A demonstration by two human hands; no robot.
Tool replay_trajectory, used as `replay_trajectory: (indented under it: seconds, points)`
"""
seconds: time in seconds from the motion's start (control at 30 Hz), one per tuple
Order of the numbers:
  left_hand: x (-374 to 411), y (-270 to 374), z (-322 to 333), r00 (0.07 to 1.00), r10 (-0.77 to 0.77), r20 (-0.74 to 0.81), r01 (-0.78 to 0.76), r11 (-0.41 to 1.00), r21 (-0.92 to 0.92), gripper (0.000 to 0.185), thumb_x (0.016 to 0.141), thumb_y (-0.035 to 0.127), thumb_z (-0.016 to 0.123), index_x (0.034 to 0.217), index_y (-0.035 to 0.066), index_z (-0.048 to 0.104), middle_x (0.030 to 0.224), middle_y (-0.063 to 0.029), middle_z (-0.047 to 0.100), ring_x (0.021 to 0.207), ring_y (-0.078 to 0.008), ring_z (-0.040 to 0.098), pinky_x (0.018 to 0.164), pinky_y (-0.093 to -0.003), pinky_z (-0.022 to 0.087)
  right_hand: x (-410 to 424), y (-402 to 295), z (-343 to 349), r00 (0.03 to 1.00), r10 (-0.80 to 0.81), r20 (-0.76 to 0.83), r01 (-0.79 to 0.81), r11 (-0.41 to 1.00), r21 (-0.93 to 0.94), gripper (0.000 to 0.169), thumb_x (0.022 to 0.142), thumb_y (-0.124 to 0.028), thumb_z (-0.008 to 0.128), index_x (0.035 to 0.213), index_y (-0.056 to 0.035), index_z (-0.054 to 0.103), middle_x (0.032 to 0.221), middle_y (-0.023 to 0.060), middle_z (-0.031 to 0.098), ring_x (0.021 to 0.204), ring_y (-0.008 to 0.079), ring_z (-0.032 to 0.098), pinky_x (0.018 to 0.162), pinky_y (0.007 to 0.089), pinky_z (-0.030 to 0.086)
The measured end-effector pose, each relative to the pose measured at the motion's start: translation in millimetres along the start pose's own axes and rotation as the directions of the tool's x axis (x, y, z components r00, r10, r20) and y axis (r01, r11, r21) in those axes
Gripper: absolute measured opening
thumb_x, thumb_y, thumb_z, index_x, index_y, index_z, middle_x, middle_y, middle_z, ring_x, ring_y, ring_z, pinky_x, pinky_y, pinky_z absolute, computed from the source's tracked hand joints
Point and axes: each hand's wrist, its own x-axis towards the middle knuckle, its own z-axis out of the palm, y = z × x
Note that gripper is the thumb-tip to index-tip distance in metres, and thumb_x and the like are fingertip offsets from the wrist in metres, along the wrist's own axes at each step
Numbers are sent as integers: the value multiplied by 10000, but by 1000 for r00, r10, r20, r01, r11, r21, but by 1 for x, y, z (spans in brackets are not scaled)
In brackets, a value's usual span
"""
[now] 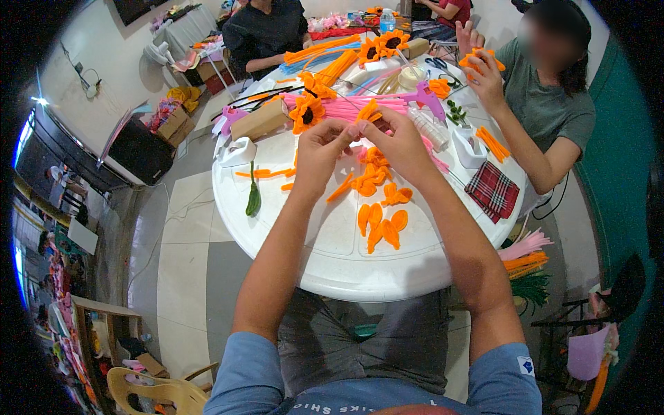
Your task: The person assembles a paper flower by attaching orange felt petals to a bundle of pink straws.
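My left hand (328,148) and my right hand (397,140) meet above the white round table (270,228), their fingertips pinching an orange pipe-cleaner piece (368,111) between them. Part of that piece is hidden by my fingers. Below the hands lie bent orange petals (371,176), with several loose petal shapes (390,233) nearer the table's front edge. Straight orange pipe-cleaner lengths (264,173) rest left of my left wrist. Just beyond my left hand sits an orange flower with a dark centre (307,113).
Pink pipe cleaners (342,108), a purple glue gun (428,99), a cardboard block (259,120) and white tape dispensers (236,152) (469,148) crowd the table. A plaid cloth (493,191) lies right. A co-worker (544,104) at the right holds an orange flower; another person (267,39) sits opposite.
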Motion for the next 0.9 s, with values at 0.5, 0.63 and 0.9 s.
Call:
replay_trajectory:
  seconds: [0.5,0.63,0.9]
  points:
    - [5,-7,-9,996,26,91,-32,998,60,192,916,172,710,1019,20,654,876,-39,684,750,-101,631,659,-241,495,-4,0,-6,979,66,193,-12,963,-268,327,899,-286,661,1023,16,644,869,156,704,786,244,685,721,361,534]
    - [5,-7,-7,999,52,0,-52,992,-112,154,934,146,682,1006,21,630,893,-53,668,797,-116,646,712,-268,532,-2,17,5,987,63,146,-54,996,-65,314,938,-287,632,1023,14,645,897,127,708,794,195,673,718,335,529]
    - [6,-2,-7,1000,-12,-14,8,971,-240,175,921,130,686,1032,9,624,918,-65,664,826,-136,654,743,-283,545,-2,17,9,987,93,133,-97,995,26,279,995,-269,567,1017,3,621,884,77,685,801,142,651,709,291,514]
